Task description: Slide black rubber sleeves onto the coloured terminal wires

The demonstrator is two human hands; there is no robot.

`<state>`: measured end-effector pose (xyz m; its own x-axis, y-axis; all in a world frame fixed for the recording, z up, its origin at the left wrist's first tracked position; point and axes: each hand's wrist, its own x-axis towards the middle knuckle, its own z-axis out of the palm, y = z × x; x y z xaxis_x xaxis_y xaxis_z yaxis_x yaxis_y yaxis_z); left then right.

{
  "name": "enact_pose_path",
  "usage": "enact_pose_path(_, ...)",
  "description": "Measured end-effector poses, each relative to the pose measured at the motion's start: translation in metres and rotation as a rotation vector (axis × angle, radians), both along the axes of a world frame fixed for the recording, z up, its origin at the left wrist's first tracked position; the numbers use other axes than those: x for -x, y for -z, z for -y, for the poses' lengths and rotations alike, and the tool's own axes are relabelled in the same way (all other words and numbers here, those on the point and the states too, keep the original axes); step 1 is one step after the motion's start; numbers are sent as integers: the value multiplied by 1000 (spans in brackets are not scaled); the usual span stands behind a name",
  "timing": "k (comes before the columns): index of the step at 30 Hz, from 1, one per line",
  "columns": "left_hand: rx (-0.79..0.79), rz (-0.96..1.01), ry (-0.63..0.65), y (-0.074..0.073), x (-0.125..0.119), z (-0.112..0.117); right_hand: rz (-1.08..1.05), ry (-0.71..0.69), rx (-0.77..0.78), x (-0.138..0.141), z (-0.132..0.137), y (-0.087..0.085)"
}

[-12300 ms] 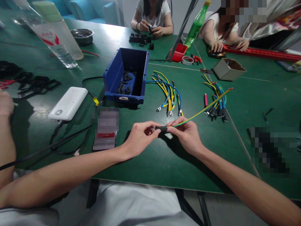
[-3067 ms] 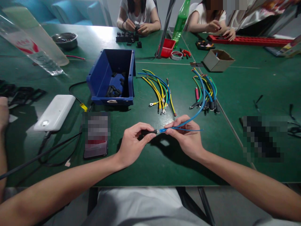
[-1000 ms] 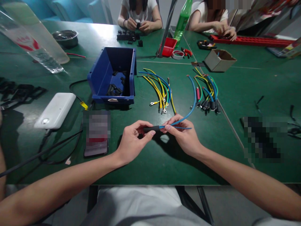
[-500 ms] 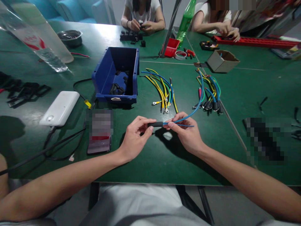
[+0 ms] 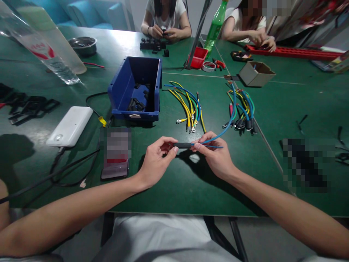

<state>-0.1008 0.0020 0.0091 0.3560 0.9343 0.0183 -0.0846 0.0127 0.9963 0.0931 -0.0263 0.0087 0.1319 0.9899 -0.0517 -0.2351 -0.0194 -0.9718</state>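
Observation:
Between my two hands a short black sleeve point(image 5: 182, 145) lies level over the table. My left hand point(image 5: 156, 158) pinches its left end with thumb and fingertips. Blue wires point(image 5: 222, 134) come out of the sleeve's right end, one long and curving up to the right, one short and straight. My right hand point(image 5: 216, 154) is closed on these wires close to the sleeve. Beyond my hands lies a loose bunch of yellow, green and blue wires point(image 5: 185, 105) with ring terminals. A second wire bundle point(image 5: 242, 105), with black-sleeved ends, rests farther right.
A blue bin point(image 5: 117, 91) with black pieces stands behind my left hand. Nearby lie a phone point(image 5: 116, 167), a white power bank point(image 5: 69, 125) and cables. Bottles point(image 5: 54, 62), a cardboard box point(image 5: 256, 74) and a red container point(image 5: 197, 58) stand farther back. Two people work across the table.
The black sleeve has shifted slightly right, and more of it shows past my left fingertips. Both hands keep their hold, and the view has moved a little.

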Motion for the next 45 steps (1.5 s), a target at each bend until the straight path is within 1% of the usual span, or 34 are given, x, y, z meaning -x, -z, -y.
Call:
enact_pose_path(9, -10, -18, -15, 0, 0, -1, -13, -1, -4, -1, -1, 2)
enact_pose_path(18, -43, -50, -19, -1, 2, -2, 24, 16, 22, -4, -1, 5)
enact_pose_path(23, -24, -50, -21, 0, 2, -2, 76, 34, 18, -4, -1, 7)
enact_pose_path(32, -26, -77, -20, -3, 2, -2, 96, 39, 18, -3, 0, 6)
enact_pose_path(38, 7, -119, -16, -5, 3, -2, 111, 38, 11, -3, -1, 5)
enact_pose_path(45, 48, -114, 12, -3, 3, -4, 132, 22, -3, -1, -1, 3)
